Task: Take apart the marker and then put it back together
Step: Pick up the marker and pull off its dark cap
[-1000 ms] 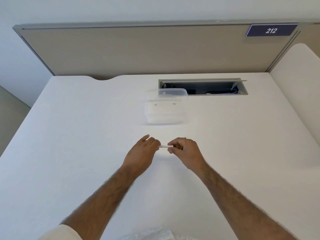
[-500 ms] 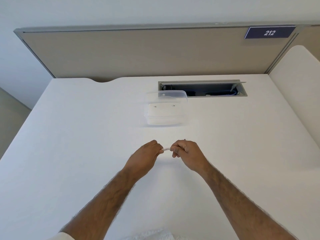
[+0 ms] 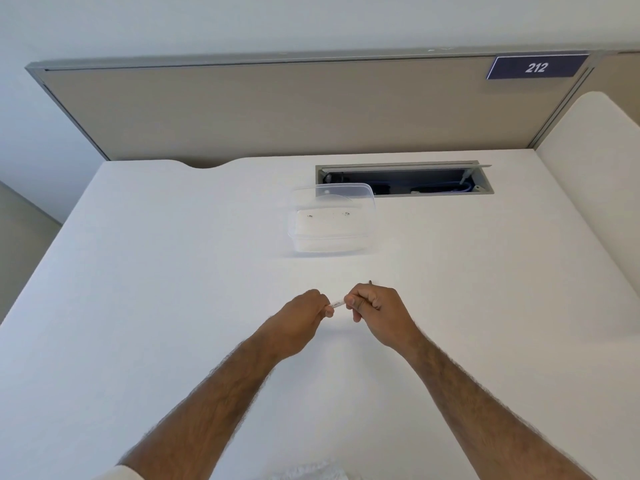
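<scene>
A thin white marker (image 3: 337, 303) runs level between my two hands, low over the white desk (image 3: 138, 289). Only a short piece of its barrel with small print shows between them. My left hand (image 3: 304, 315) is closed around the marker's left end. My right hand (image 3: 375, 308) is closed around the right end, and a small dark tip pokes out above its knuckles. The rest of the marker is hidden inside both fists.
A clear plastic container (image 3: 332, 218) stands on the desk beyond my hands. Behind it is an open cable slot (image 3: 403, 178) with wires inside. A beige partition (image 3: 277, 112) with a "212" sign (image 3: 536, 67) closes the far edge.
My left fingers, loosely spread a second ago, have curled shut around the marker. Both hands have drawn closer, so less of the barrel shows between them.
</scene>
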The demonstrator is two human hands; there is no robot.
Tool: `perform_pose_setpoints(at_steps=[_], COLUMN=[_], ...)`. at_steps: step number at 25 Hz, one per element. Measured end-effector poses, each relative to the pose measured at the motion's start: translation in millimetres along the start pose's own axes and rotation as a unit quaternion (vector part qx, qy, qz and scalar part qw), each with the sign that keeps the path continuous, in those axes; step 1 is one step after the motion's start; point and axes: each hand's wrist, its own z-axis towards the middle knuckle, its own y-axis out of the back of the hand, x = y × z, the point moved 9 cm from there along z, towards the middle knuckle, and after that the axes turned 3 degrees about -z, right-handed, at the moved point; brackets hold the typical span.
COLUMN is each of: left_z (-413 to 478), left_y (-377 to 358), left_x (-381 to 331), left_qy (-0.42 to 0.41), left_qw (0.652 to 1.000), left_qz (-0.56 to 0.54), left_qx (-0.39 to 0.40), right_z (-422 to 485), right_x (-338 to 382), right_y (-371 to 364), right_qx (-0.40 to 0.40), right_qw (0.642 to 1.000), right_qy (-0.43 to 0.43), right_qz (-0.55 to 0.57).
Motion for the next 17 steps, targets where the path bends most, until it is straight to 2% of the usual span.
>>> perform_pose_setpoints(at_steps=[2, 3, 5, 9, 11, 14, 17], left_z=[5.6, 8.2, 10.7, 7.9, 8.4, 8.5, 7.1], left_y=[-1.2, 3.0, 12.6, 21.4, 21.2, 18.9, 24.5], left_x=[3.4, 2.6, -3.7, -9.7, -7.6, 1.4, 5.5], left_qy=[0.024, 0.018, -0.005, 0.006, 0.009, 0.031, 0.054], left_qw=[0.997, 0.998, 1.0, 0.995, 0.998, 0.998, 0.998], left_qz=[-0.045, -0.034, 0.007, 0.072, 0.045, -0.055, -0.005], left_qx=[0.051, 0.048, 0.012, -0.065, -0.047, 0.026, 0.015], right_z=[-0.5, -0.6, -1.0, -0.6, 0.3, -0.1, -1.8], right_x=[0.4, -0.2, -0.9, -2.7, 0.0, -1.1, -3.3], right_y=[-0.4, -0.1, 1.4, 2.9, 2.3, 1.6, -4.1], right_qx=[-0.003, -0.004, -0.01, -0.023, -0.021, -0.018, -0.007], right_qw=[1.0, 1.0, 1.0, 0.998, 0.998, 0.999, 0.999], right_qy=[0.005, 0.005, 0.001, -0.033, -0.029, -0.02, -0.029], right_qz=[-0.007, -0.006, 0.007, 0.042, 0.043, 0.032, 0.031])
